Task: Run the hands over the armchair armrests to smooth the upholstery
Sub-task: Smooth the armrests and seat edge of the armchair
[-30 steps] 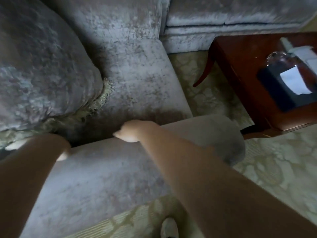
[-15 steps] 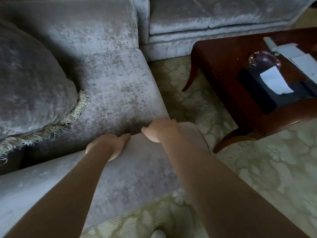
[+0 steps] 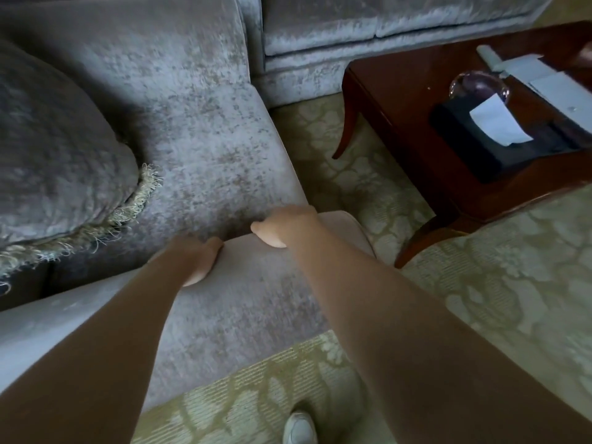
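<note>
You're laying L hand (image 3: pixel 197 261) and R hand (image 3: pixel 283 227) over the rounded velvet armrest (image 3: pixel 256 293), fingers hidden past its edge (grip: can't tell), patterned carpet (image 3: pixel 368 187) lying open right of them.

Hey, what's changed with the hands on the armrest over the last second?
Both hands slid forward along the armrest: the right hand from mid-length to near its rounded front end, the left hand from farther back to just behind it, mostly in the first half second. Nothing was taken hold of or let go. The fringed cushion and side table stayed put.
</note>
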### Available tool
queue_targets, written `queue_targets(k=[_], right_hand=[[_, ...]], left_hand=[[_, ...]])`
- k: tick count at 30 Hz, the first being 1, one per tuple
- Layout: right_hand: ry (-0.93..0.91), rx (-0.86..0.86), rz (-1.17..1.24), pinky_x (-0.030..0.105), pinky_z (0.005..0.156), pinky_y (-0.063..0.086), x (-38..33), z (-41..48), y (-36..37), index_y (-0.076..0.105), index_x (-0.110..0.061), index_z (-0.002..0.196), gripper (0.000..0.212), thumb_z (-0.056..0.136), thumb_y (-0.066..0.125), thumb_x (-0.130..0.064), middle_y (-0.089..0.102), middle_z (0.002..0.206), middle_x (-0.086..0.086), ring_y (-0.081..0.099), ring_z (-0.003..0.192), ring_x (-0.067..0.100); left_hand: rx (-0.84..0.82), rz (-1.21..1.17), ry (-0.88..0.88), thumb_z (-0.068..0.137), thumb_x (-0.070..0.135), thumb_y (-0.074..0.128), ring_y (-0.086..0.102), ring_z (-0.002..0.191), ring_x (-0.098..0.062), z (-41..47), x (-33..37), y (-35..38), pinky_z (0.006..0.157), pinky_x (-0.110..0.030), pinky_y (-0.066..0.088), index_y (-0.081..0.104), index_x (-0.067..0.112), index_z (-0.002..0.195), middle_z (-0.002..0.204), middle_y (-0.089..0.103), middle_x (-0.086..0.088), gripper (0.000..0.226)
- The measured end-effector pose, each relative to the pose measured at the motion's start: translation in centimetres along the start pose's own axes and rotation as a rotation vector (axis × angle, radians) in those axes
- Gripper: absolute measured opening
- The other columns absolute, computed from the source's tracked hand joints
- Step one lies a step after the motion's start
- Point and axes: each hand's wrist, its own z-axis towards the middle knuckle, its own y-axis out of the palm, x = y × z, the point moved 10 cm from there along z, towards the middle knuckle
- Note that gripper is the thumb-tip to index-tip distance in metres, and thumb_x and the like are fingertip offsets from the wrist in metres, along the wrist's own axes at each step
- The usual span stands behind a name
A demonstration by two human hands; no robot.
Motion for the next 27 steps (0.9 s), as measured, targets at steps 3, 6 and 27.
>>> queue_targets(k=[3, 6, 27], right_hand=[[0.014, 0.018, -0.026, 0.044, 0.104, 0.028, 0.3, -0.2, -0.1, 0.045, -0.015, 0.134, 0.065, 0.091, 0.022, -0.057, 0.046, 0.138, 0.013, 0.043, 0.124, 0.032], [-0.027, -0.02, -0.062, 0.046, 0.105, 0.024, 0.0, -0.8, 0.1, 0.044, -0.017, 0.137, 0.068, 0.091, 0.015, -0.059, 0.042, 0.143, 0.012, 0.039, 0.129, 0.032], [-0.407, -0.267, -0.399, 0.038, 0.107, 0.033, -33.9, -20.3, -3.4, 0.03, -0.015, 0.144, 0.066, 0.094, 0.024, -0.058, 0.036, 0.148, 0.009, 0.04, 0.13, 0.026]], left_hand=[[-0.046, 0.087, 0.041, 0.1, 0.041, 0.017, 0.039, 0.13, -0.031, -0.3, 0.0, 0.3, 0.107, -0.044, 0.03, 0.046, 0.02, 0.136, 0.144, 0.041, -0.014, 0.051], [-0.028, 0.181, 0.061, 0.097, 0.049, 0.013, 0.032, 0.136, -0.025, -2.1, -0.6, 0.3, 0.108, -0.043, 0.028, 0.036, 0.028, 0.141, 0.15, 0.034, -0.004, 0.054], [0.556, -0.143, -1.007, 0.093, 0.052, 0.029, -0.004, 0.144, -0.034, -33.2, -44.3, -30.1, 0.113, -0.054, 0.007, 0.0, 0.005, 0.148, 0.158, -0.001, -0.015, 0.078]])
